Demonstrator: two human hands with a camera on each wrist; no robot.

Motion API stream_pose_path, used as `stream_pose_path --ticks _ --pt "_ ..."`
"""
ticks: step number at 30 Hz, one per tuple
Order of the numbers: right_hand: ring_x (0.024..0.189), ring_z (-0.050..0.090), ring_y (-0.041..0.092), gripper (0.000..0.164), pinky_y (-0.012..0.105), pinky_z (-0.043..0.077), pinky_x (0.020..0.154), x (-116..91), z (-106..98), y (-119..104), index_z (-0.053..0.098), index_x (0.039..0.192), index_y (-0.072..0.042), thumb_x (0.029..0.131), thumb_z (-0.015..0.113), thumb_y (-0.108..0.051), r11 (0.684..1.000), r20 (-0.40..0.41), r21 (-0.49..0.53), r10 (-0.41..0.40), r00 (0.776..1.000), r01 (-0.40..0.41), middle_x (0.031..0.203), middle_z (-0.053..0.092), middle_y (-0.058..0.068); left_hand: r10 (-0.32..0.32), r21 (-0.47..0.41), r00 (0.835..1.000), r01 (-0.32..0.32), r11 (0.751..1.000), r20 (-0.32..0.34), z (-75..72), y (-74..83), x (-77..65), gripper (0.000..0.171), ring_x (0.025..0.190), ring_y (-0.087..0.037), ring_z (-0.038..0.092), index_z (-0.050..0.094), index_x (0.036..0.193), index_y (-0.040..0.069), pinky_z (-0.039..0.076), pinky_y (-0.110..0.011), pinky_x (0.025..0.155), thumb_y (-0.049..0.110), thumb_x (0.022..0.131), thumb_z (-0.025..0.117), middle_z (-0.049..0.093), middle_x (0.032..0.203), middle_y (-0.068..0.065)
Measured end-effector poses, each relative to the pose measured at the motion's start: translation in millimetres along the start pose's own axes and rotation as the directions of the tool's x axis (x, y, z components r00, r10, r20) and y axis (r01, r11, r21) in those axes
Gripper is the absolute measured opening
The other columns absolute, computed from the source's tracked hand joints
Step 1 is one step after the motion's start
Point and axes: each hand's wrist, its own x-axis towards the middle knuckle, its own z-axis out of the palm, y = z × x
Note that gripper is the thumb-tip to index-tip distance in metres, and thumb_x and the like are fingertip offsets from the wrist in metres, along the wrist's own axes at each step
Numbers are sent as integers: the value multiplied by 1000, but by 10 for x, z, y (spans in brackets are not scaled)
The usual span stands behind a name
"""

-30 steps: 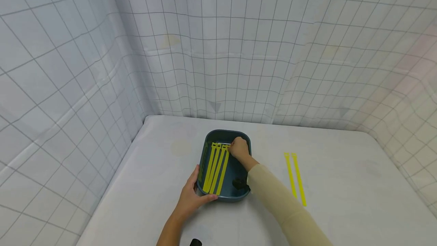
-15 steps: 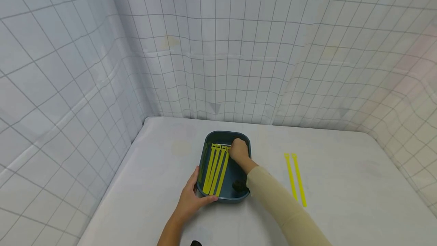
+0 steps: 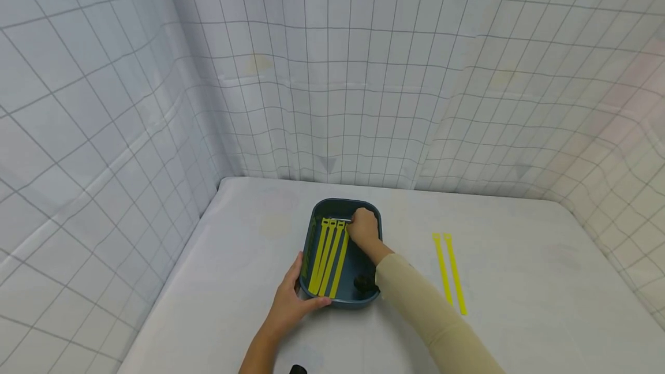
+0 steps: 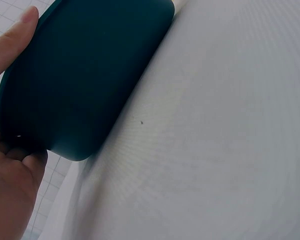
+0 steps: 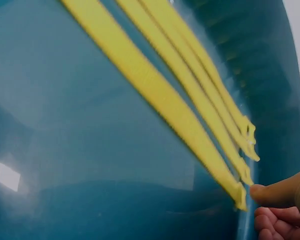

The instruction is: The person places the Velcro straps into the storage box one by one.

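Note:
A dark teal tray [image 3: 356, 305] with rounded corners stands on the white table. Several yellow hook-and-loop cable ties [image 3: 340, 261] lie side by side in its left half, slotted heads toward the far end. My left hand [image 3: 288, 302] grips the tray's near left corner, thumb on the near rim, fingers along the left side. Inside the tray, my right hand [image 3: 365, 228] is at the heads of the ties, fingers curled. The right wrist view shows the thumb tip right beside the slotted ends [image 5: 242, 195], and nothing shows between thumb and fingers.
Two more yellow cable ties [image 3: 451, 270] lie on the table [image 3: 535, 270] right of the tray, partly behind the right sleeve [image 3: 426, 310]. Gridded white curtains [image 3: 337, 103] hang around the back and sides. A small black object [image 3: 298, 369] shows at the bottom edge.
My right hand shifts very slightly at the tie heads; the head of the rightmost tie, visible half a second ago, is now covered by it. The left hand and tray stay put.

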Motion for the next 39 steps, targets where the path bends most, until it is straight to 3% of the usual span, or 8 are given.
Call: stream_pose_path --ticks 4,6,10,18,31,39 --pt "52 51 14 10 27 47 49 -8 -67 -34 65 67 0 77 64 3 997 -45 53 -52 998 54 63 60 6 1 0 1000 -1 1000 4 -4 5 8 109 134 -28 22 15 147 6 25 -42 104 26 65 84 19 149 -14" --pt "64 61 21 4 33 53 61 -19 -127 -54 69 81 3 78 67 0 993 -56 91 -75 996 80 76 66 12 -4 -9 1000 4 1000 5 -2 6 15 109 134 -27 22 15 147 7 24 -41 104 26 65 84 19 150 -13" --pt "72 62 27 7 37 53 65 -36 -246 -45 69 84 4 80 68 -2 976 -56 183 -105 993 114 79 66 14 5 -15 1000 -4 1000 15 -1 2 18 108 134 -28 21 15 147 6 25 -42 104 26 66 84 19 149 -15" --pt "75 62 27 8 38 52 68 -43 -491 36 70 84 3 80 69 -4 949 -99 286 -109 989 134 79 66 13 -5 -16 1000 5 1000 2 15 -4 18 110 135 -26 21 15 147 7 24 -40 104 27 64 85 18 150 -12" --pt "81 63 25 15 36 51 70 -107 -715 364 69 91 3 83 67 -10 914 -118 406 61 991 -8 86 67 14 -7 -8 1000 7 1000 1 8 -7 7 111 135 -27 21 15 148 8 25 -42 104 27 64 85 19 150 -13" --pt "87 61 27 19 37 50 75 -158 -789 659 68 94 3 86 66 -14 888 -57 436 191 980 -147 92 67 15 -9 -12 1000 9 1000 4 5 -11 1 111 135 -27 21 15 148 7 25 -41 105 26 64 85 18 150 -13"
